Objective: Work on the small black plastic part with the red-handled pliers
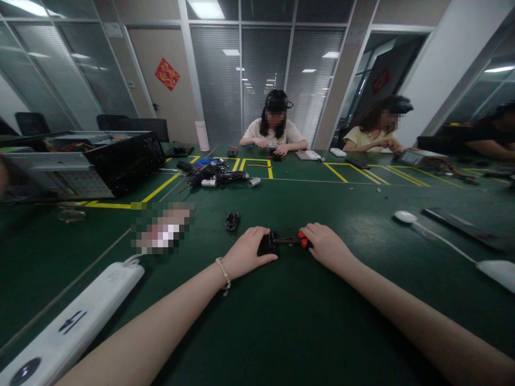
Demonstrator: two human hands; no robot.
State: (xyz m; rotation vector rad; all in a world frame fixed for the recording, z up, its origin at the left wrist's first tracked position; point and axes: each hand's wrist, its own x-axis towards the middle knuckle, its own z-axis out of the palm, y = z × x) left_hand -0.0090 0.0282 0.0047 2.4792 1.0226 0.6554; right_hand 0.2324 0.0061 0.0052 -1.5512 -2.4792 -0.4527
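Observation:
My left hand point(250, 247) is wrapped round a small black part point(269, 244), which it holds down on the green table point(257, 332). My right hand point(322, 240) grips red-handled pliers point(302, 240). The pliers' narrow metal jaws point left and reach the black part's right side. Whether the jaws are closed on a piece of it is too small to tell. Just beyond my left hand lies another small dark part point(232, 221), apart from both hands.
A white power strip point(76, 321) and a blurred-out item point(164, 228) lie to the left. Behind them stands an opened computer case point(132, 161). Bundled tools and cables point(213, 172) lie farther back. White cabled devices point(405, 216) are at right. Co-workers point(277, 128) sit across the table.

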